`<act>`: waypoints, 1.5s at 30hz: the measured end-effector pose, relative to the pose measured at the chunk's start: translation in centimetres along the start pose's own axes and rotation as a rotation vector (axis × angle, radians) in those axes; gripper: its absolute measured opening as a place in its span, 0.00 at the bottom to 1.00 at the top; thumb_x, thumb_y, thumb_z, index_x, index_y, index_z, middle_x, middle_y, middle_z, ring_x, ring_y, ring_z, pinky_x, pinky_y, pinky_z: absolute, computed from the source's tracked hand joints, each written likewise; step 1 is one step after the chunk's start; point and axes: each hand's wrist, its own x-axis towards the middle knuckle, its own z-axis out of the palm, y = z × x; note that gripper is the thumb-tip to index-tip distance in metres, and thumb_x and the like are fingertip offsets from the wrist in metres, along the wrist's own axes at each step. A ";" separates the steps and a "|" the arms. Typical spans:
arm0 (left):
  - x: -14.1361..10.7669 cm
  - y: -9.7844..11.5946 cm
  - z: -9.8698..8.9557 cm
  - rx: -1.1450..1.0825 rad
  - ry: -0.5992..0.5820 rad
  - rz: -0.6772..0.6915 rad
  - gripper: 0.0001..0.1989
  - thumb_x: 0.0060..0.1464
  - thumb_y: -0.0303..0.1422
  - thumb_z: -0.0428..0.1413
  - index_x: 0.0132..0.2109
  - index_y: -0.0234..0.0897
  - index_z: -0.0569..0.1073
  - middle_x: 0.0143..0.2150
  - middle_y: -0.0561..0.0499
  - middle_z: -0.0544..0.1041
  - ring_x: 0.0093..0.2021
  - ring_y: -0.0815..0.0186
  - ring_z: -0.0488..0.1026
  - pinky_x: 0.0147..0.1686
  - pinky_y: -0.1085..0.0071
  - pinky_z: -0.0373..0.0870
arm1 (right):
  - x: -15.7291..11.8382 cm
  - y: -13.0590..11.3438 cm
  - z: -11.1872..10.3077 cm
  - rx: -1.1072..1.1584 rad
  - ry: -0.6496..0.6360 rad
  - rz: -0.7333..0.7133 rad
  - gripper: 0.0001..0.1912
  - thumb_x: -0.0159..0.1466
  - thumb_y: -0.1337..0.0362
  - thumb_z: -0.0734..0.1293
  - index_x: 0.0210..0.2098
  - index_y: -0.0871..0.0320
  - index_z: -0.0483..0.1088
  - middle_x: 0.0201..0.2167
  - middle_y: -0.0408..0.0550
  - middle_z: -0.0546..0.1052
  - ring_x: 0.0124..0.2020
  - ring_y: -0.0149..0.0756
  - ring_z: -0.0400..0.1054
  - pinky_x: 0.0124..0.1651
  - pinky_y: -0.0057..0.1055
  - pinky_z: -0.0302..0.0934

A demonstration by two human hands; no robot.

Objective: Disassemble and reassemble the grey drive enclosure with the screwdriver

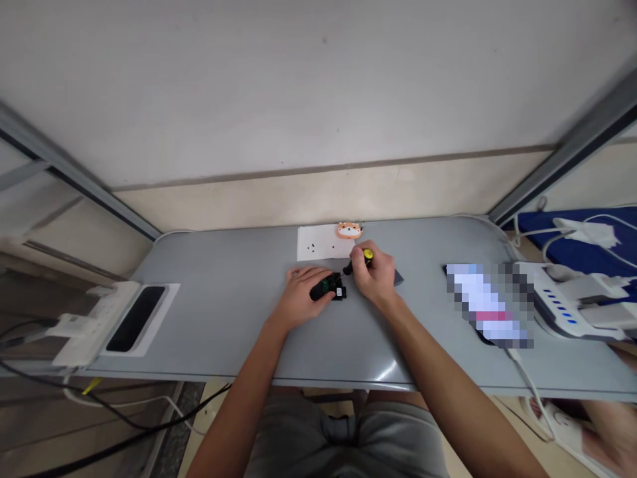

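On the grey desk lies a small opened black computer mouse (324, 287) with a green circuit board showing. My left hand (297, 299) is closed around its left side, fingers over the far edge and thumb at the near edge. A screwdriver with a black and yellow handle (367, 255) is gripped in my right hand (374, 273). Its tip points down and left at the mouse's right end; whether it touches a screw is too small to tell. Behind the mouse, several tiny dark screws (312, 247) rest on a white sheet of paper (323, 238).
An orange animal-face case (349, 230) sits at the paper's back right corner. A dark flat piece (399, 277) is partly behind my right hand. At left are a phone (137, 318) and a white power strip (97, 322); at right, a blurred-out phone (485, 305) and a charging station (557, 302) with cables.
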 end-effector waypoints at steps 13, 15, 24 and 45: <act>0.0 0.0 0.0 -0.021 -0.006 -0.007 0.18 0.64 0.37 0.62 0.60 0.45 0.76 0.61 0.48 0.81 0.61 0.51 0.75 0.63 0.47 0.61 | 0.1 -0.3 -0.2 0.016 0.036 -0.095 0.16 0.72 0.55 0.63 0.29 0.53 0.67 0.17 0.38 0.68 0.18 0.30 0.61 0.27 0.28 0.54; 0.0 0.0 0.0 -0.023 -0.007 -0.010 0.19 0.64 0.37 0.62 0.60 0.46 0.76 0.61 0.48 0.81 0.61 0.51 0.75 0.64 0.47 0.61 | 0.1 -0.4 -0.3 0.005 0.035 -0.127 0.15 0.72 0.56 0.63 0.29 0.53 0.68 0.18 0.38 0.69 0.18 0.30 0.61 0.26 0.28 0.53; -0.1 0.0 0.1 -0.016 -0.017 -0.023 0.19 0.64 0.37 0.61 0.61 0.46 0.76 0.62 0.48 0.80 0.62 0.51 0.74 0.64 0.46 0.61 | -0.2 -0.5 -0.2 -0.062 -0.012 -0.168 0.17 0.73 0.55 0.61 0.30 0.53 0.69 0.17 0.39 0.70 0.17 0.30 0.61 0.25 0.28 0.54; -0.1 -0.1 0.3 -0.019 -0.014 -0.019 0.21 0.63 0.38 0.63 0.62 0.47 0.76 0.62 0.46 0.80 0.64 0.50 0.73 0.64 0.48 0.63 | 0.5 -2.4 1.7 0.715 -0.247 0.286 0.26 0.65 0.41 0.71 0.30 0.50 0.57 0.25 0.41 0.75 0.24 0.33 0.68 0.31 0.34 0.67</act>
